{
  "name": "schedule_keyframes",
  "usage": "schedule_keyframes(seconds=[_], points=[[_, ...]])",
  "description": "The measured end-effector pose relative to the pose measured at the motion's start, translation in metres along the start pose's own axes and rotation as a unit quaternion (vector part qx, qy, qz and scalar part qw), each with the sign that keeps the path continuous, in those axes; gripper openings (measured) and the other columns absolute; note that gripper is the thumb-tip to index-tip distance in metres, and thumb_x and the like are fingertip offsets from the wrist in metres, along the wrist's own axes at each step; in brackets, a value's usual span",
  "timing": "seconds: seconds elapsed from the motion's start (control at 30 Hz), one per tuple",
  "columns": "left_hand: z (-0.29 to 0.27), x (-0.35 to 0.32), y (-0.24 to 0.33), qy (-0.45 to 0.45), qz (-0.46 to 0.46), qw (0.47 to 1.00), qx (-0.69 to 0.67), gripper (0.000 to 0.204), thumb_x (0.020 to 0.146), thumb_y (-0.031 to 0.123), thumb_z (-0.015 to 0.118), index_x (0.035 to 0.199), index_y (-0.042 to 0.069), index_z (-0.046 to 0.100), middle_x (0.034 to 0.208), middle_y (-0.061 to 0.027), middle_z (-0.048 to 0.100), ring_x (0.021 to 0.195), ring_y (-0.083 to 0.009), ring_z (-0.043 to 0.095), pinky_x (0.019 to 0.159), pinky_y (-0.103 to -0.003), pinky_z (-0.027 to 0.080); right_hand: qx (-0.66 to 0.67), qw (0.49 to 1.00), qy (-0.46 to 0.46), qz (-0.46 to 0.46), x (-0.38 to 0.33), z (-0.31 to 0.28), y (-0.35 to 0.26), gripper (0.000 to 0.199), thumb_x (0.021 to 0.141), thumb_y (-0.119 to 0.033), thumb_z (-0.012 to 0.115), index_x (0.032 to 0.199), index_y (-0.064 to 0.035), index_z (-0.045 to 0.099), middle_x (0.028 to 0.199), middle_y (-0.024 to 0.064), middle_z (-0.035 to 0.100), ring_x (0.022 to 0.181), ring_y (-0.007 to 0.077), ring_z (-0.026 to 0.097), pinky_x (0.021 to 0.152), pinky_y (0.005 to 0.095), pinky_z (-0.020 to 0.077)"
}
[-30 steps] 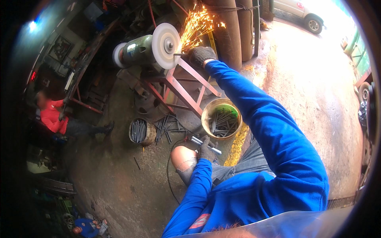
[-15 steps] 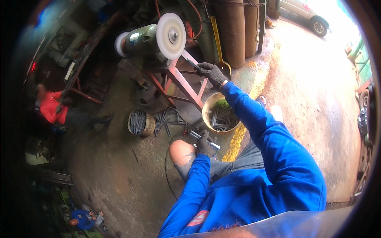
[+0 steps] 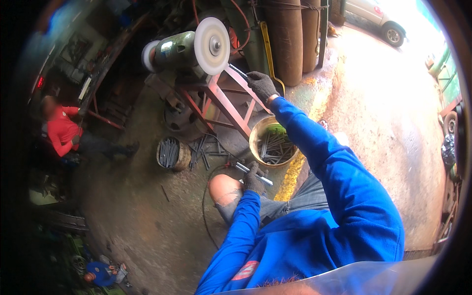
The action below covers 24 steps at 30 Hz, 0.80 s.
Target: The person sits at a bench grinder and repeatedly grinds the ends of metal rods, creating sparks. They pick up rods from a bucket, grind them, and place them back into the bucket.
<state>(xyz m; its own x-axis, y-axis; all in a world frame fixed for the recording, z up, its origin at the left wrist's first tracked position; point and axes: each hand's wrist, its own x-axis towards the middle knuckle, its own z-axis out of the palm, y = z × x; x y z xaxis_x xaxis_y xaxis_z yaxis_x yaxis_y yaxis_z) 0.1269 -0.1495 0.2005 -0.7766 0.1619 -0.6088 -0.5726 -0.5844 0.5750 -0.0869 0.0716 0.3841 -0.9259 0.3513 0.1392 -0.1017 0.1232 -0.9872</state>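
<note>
My right hand (image 3: 262, 86), in a dark glove, reaches forward with its fingers closed around a short metal rod (image 3: 238, 71). The rod's far end is at the lower right rim of the pale grinding wheel (image 3: 209, 44); whether it touches I cannot tell. That wheel belongs to a green bench grinder (image 3: 178, 51) on a red metal stand (image 3: 223, 101). By my knee, my gloved left hand (image 3: 253, 179) is closed on metal rods (image 3: 266, 181); their exact number is unclear. Between the hands stands a round bucket (image 3: 254, 146) with many rods and something green inside.
Left of that bucket, a second tub (image 3: 184, 156) holds rods, with loose rods (image 3: 199, 152) on the floor beside it. A black cable (image 3: 204, 206) runs near my knee. Tall brown cylinders (image 3: 287, 44) and a yellow-handled shovel (image 3: 268, 49) stand behind. A person in red (image 3: 64, 129) sits left.
My right hand has shifted slightly left, and its rod's tip has come up to the wheel's rim. My left hand stays by the knee. The person in red has moved an arm.
</note>
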Motion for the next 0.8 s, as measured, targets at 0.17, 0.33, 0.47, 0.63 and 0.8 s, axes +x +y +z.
schedule_keyframes(seconds=[0.17, 0.33, 0.47, 0.63, 0.8], points=[[-0.005, -0.001, 0.002, 0.023, -0.002, 1.000, -0.008, 0.012, 0.093, 0.023, 0.063, 0.102, 0.020, 0.057, 0.063, 0.0014, 0.042, 0.060, -0.0123, 0.043, 0.078, -0.046, 0.052, -0.331, 0.940, 0.060, -0.053, 0.010, 0.011, -0.042, 0.025, 0.080, -0.020, 0.062, 0.103, -0.0190, 0.072, 0.099, 0.0115, 0.069, 0.098, 0.0308, 0.066, 0.082, 0.0442, 0.0500], [-0.001, -0.004, 0.003, 0.024, -0.008, 1.000, -0.014, 0.013, 0.093, 0.022, 0.063, 0.103, 0.020, 0.057, 0.063, 0.0017, 0.043, 0.060, -0.0121, 0.044, 0.080, -0.047, 0.051, -0.444, 0.881, 0.105, -0.127, 0.021, 0.009, -0.062, 0.027, 0.079, -0.019, 0.062, 0.102, -0.0272, 0.072, 0.092, 0.0082, 0.069, 0.094, 0.0295, 0.065, 0.076, 0.0440, 0.0456], [0.001, -0.008, 0.006, 0.022, -0.004, 1.000, -0.003, 0.013, 0.092, 0.022, 0.064, 0.103, 0.020, 0.057, 0.062, 0.0019, 0.044, 0.060, -0.0122, 0.045, 0.079, -0.047, 0.051, -0.462, 0.872, 0.101, -0.129, 0.021, 0.012, -0.073, 0.022, 0.080, -0.022, 0.061, 0.097, -0.0245, 0.073, 0.089, 0.0081, 0.070, 0.089, 0.0298, 0.067, 0.075, 0.0453, 0.0460], [0.005, -0.012, 0.006, 0.033, -0.014, 0.999, 0.009, 0.011, 0.093, 0.020, 0.063, 0.103, 0.020, 0.058, 0.062, 0.0017, 0.044, 0.060, -0.0128, 0.045, 0.078, -0.045, 0.052, -0.476, 0.869, 0.055, -0.121, 0.022, 0.008, -0.075, 0.019, 0.080, -0.028, 0.060, 0.092, -0.0222, 0.074, 0.085, 0.0097, 0.071, 0.085, 0.0315, 0.068, 0.075, 0.0468, 0.0467], [0.001, -0.006, 0.003, 0.029, -0.008, 0.999, 0.015, 0.011, 0.093, 0.020, 0.062, 0.103, 0.020, 0.059, 0.062, 0.0020, 0.044, 0.060, -0.0124, 0.045, 0.078, -0.044, 0.053, -0.472, 0.871, 0.066, -0.124, 0.034, 0.011, -0.070, 0.020, 0.077, -0.025, 0.061, 0.092, -0.0222, 0.074, 0.087, 0.0095, 0.071, 0.087, 0.0301, 0.068, 0.077, 0.0447, 0.0465]])
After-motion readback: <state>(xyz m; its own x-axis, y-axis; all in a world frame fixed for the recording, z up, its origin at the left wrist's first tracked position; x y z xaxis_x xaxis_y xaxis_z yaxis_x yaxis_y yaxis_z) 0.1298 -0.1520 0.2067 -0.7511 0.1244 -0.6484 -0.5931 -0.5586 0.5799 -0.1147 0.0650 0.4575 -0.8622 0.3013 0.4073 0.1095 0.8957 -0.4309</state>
